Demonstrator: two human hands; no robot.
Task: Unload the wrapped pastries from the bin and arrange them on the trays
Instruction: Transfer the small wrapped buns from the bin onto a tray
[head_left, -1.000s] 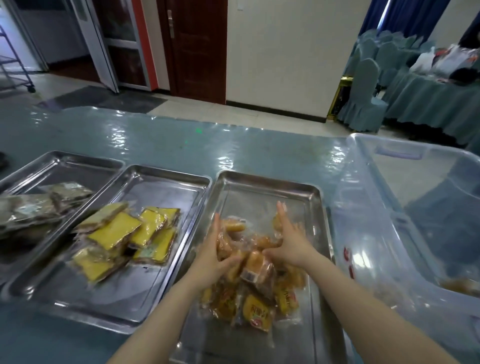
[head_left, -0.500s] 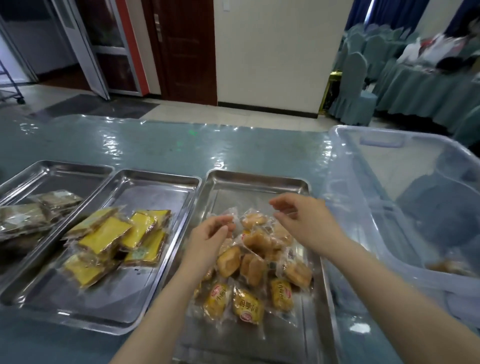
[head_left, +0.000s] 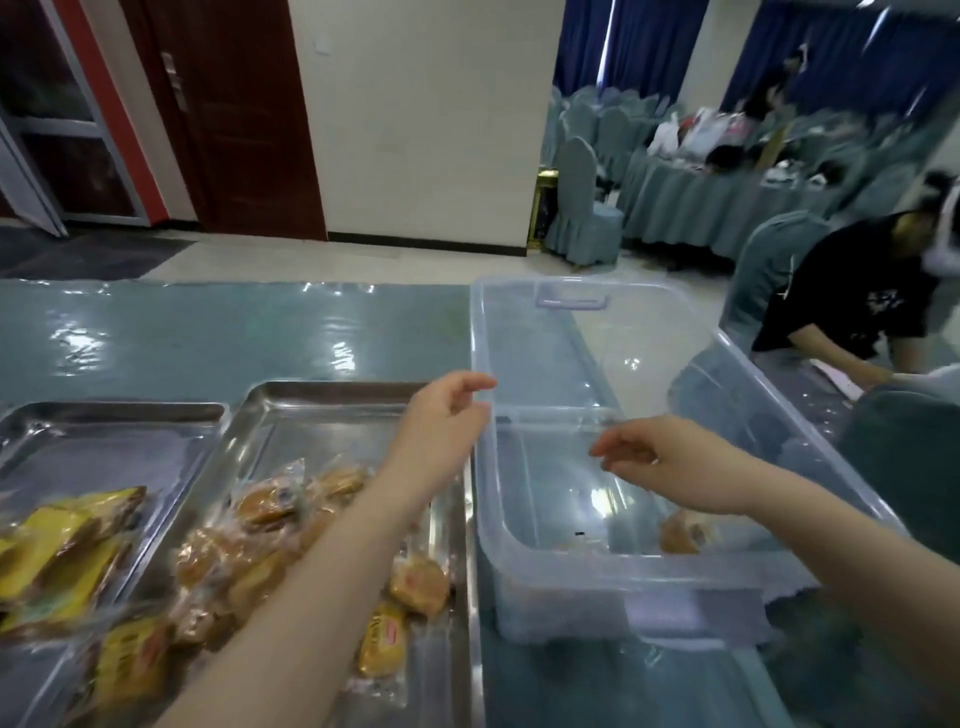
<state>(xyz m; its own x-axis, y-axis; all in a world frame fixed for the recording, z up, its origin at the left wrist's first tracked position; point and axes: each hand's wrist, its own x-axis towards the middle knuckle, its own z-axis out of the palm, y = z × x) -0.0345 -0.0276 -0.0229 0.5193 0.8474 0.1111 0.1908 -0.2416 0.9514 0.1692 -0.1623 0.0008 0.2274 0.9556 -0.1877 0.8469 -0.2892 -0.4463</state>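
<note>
yellow pastries (head_left: 62, 551) cut by left edge, bin pastry (head_left: 680, 535) blurred

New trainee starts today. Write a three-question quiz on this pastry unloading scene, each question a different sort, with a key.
1. True or false: the left hand grips a pastry.
2. Which hand is over the clear bin? A left B right
3. Fill in: the orange pastries lie on a metal ____.

Key: 1 false, it holds nothing. 2 B. 3 tray.
</note>
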